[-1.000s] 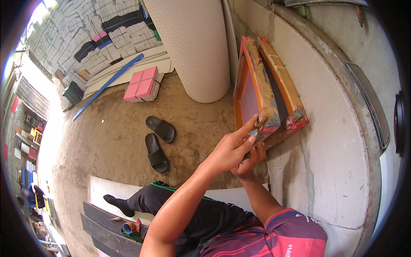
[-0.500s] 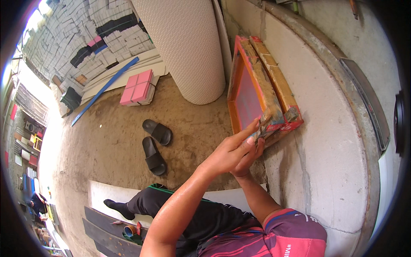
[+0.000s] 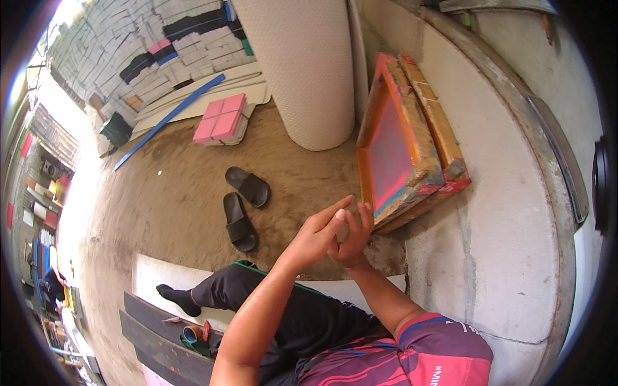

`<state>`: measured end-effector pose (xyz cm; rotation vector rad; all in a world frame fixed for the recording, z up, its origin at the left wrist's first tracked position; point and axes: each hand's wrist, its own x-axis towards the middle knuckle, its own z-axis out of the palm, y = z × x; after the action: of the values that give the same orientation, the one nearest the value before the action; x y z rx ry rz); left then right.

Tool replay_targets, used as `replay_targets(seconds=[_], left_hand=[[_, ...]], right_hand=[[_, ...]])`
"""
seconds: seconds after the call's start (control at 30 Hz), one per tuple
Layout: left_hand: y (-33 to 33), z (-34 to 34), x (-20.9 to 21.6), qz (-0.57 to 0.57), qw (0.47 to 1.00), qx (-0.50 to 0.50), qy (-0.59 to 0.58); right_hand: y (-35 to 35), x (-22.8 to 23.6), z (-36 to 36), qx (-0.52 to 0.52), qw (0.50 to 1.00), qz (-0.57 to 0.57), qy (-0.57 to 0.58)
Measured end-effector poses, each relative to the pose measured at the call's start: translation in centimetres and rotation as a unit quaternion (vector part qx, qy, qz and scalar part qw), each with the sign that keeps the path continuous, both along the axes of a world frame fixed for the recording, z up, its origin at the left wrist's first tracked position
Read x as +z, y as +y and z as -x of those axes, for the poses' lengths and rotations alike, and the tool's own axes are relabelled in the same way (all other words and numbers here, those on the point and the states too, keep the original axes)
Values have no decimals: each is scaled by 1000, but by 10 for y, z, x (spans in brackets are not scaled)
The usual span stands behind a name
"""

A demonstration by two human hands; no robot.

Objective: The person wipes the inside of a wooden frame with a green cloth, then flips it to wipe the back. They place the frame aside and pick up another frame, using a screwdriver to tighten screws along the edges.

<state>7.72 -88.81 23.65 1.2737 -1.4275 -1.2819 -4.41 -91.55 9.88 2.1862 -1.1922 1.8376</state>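
My left hand (image 3: pixel 310 237) and my right hand (image 3: pixel 351 243) are close together in front of my lap, overlapping in view. The left hand's index finger and thumb stretch forward with nothing seen between them. Slightly bent, the right hand's fingers point up and stand apart, and no object shows in them. Just beyond the fingertips, a wooden screen frame (image 3: pixel 428 148) with pink mesh leans toward the low wall. Its edges are worn, with reddish and blue patches. A second wooden frame (image 3: pixel 430 109) rests behind it. Neither hand appears to touch the frames.
Black slide sandals (image 3: pixel 239 222) lie on the floor. Behind them are a tied pink stack (image 3: pixel 222 119), a blue strip (image 3: pixel 170 121) and a large textured roll (image 3: pixel 302 77). At lower left, dark boards (image 3: pixel 164 334) hold a tape roll (image 3: pixel 192 333). A concrete ledge (image 3: pixel 508 193) runs along the right.
Both hands have drawn back from the lower corner of the wooden frame, toward me and to the left. The frames remain leaning in place; the whole view has shifted slightly.
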Motion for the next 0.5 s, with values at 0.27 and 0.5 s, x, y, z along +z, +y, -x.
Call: replay_targets(seconds=[0.27,0.5], left_hand=[[52,-92,-16,9,978,210,-1],[139,-161,-14,70,909,404,70]], right_hand=[[18,22,-107,179,982,-56,8],[59,52,-196,370,925,-82,11]])
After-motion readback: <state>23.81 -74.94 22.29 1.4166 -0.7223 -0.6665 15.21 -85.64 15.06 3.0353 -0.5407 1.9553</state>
